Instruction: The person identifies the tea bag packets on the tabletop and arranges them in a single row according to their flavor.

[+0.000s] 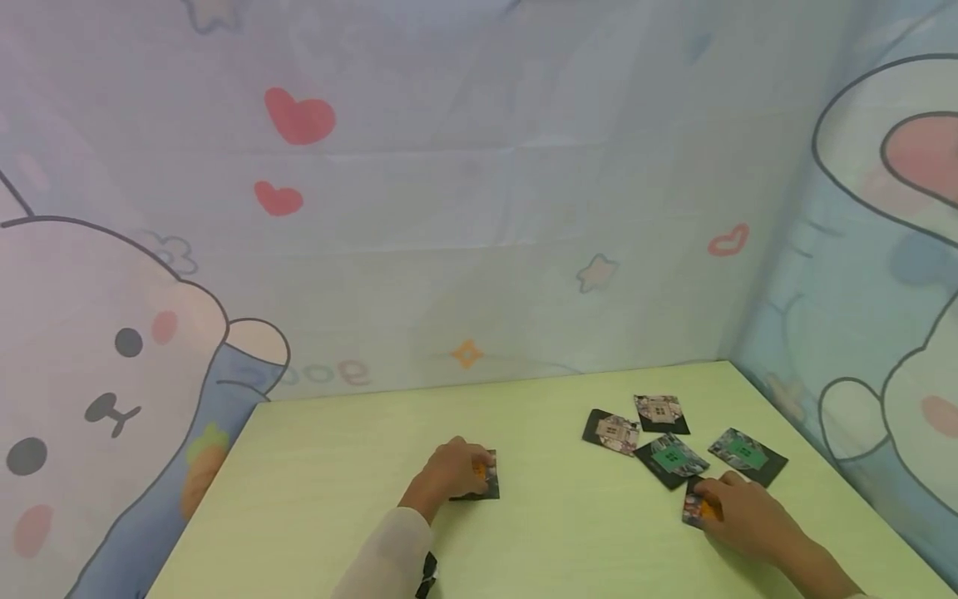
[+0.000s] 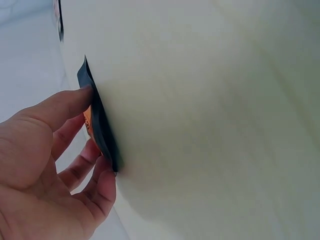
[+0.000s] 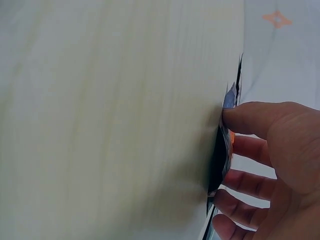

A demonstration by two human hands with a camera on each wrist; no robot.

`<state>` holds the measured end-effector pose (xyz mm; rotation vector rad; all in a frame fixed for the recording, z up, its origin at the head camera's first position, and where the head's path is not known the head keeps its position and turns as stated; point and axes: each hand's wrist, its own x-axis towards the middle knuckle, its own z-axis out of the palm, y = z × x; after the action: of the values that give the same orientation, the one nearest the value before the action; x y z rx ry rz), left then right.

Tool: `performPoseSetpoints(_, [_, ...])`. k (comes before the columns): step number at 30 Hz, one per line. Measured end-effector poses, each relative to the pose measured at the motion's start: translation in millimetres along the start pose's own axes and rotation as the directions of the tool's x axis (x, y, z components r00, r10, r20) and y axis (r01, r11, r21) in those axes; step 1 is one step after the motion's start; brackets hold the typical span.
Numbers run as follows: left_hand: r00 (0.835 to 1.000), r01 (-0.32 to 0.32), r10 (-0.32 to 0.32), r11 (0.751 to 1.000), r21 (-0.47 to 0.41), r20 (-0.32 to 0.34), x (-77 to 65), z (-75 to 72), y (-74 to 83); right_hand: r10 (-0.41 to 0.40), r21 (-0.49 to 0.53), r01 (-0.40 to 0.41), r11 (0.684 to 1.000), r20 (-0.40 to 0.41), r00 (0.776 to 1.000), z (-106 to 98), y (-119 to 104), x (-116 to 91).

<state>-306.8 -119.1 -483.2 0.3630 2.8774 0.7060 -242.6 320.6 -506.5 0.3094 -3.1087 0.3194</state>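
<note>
Left of the table's middle, my left hand (image 1: 451,470) grips a small flat sachet (image 1: 491,476) by its edges. In the left wrist view the thumb lies on one end of this dark sachet (image 2: 102,127) and the fingers on the other; some orange shows on its face. Over at the right, my right hand (image 1: 744,512) pinches a second sachet (image 1: 690,509) with an orange label. The right wrist view shows that sachet (image 3: 220,155) slightly bulged between thumb and fingers, close to the tabletop. Both hands cover much of the sachets' faces.
Beyond the right hand lie two green-labelled sachets, one on the left (image 1: 669,457) and one on the right (image 1: 747,456). Two beige-labelled sachets, a nearer one (image 1: 615,431) and a farther one (image 1: 662,413), lie behind. A printed cloth (image 1: 479,208) borders the pale table (image 1: 554,532).
</note>
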Motion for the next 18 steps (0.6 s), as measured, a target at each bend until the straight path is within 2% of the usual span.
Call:
performPoseSetpoints(9, [0.999, 0.045, -0.045, 0.999, -0.008, -0.015, -3.6, -9.7, -31.6, 0.007, 0.002, -0.007, 1.000, 0.015, 1.000, -0.3, 0.0, 0.6])
performPoseSetpoints(18, [0.994, 0.100, -0.102, 0.994, -0.032, -0.033, -12.9, -25.8, -51.4, 0.012, 0.010, -0.012, 1.000, 0.019, 1.000, 0.8, 0.6, 0.4])
